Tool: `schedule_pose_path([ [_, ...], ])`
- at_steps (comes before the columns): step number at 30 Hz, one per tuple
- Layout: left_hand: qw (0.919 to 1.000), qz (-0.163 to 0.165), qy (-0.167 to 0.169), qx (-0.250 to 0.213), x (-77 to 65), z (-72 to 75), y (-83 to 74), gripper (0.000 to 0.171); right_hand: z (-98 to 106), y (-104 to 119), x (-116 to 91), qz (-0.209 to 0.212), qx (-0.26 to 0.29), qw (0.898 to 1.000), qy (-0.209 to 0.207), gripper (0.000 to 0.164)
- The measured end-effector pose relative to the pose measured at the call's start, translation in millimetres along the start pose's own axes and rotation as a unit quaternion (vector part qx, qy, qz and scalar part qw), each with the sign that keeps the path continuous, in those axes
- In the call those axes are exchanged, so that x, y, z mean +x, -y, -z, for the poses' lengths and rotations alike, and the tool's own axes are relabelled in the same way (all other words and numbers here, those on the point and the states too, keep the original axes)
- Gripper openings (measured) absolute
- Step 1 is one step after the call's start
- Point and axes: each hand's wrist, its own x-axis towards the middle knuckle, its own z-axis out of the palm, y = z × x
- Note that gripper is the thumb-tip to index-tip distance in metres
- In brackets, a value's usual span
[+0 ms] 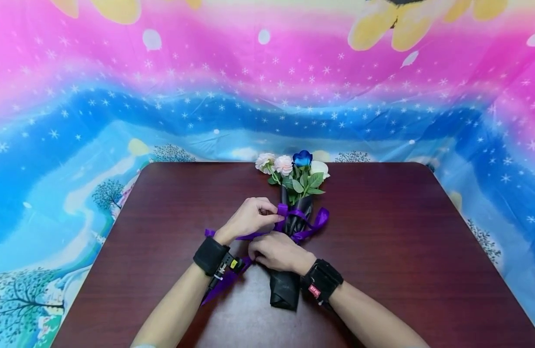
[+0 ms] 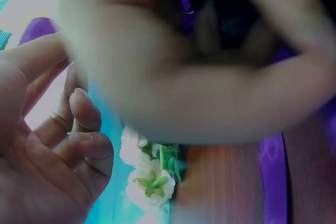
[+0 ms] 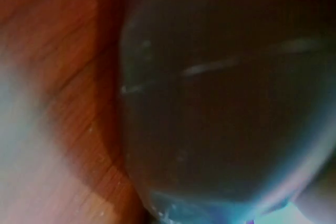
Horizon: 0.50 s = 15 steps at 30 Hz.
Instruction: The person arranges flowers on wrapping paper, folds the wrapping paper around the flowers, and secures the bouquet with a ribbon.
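Note:
A bouquet lies on the table, its stems rolled in black wrapping (image 1: 284, 290). A purple ribbon (image 1: 321, 218) passes around the wrapping, with a loop sticking out to the right and tails running left. My left hand (image 1: 252, 217) pinches the ribbon between thumb and fingers at the bouquet's left side. Just below it, my right hand (image 1: 278, 250) lies across the wrapped stems, fingers curled at the ribbon where a tail slants down-left. The left wrist view shows the right hand (image 2: 157, 93) blurred and close. Dark blur fills most of the right wrist view.
Pale pink flowers (image 1: 283, 165), a blue rose (image 1: 302, 158), a white bloom (image 1: 320, 169) and green leaves (image 1: 308, 182) form the bouquet's head near the far edge of the dark red table (image 1: 380, 232). A colourful printed cloth (image 1: 267, 106) hangs behind and beside the table.

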Motion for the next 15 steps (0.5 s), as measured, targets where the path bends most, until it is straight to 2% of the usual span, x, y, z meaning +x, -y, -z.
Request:
schedule_pose_path([
  [3,1.0,-0.003,-0.001,0.003,1.7,0.5,-0.7,0.011,9,-3,-4,-0.01,0.051,0.998,-0.031,0.011],
  [7,0.9999,-0.008,-0.001,0.008,2.9,2.2,-1.0,0.012,23,-5,-12,-0.029,0.093,0.995,-0.025,0.022],
  [10,0.9998,-0.01,-0.001,0.016,2.9,2.7,0.3,0.014,30,-6,-19,-0.024,0.102,0.994,-0.019,0.027],
  [15,0.9997,-0.01,0.005,0.02,1.7,2.2,3.1,0.019,38,-6,-33,-0.02,0.098,0.995,-0.032,0.022],
])
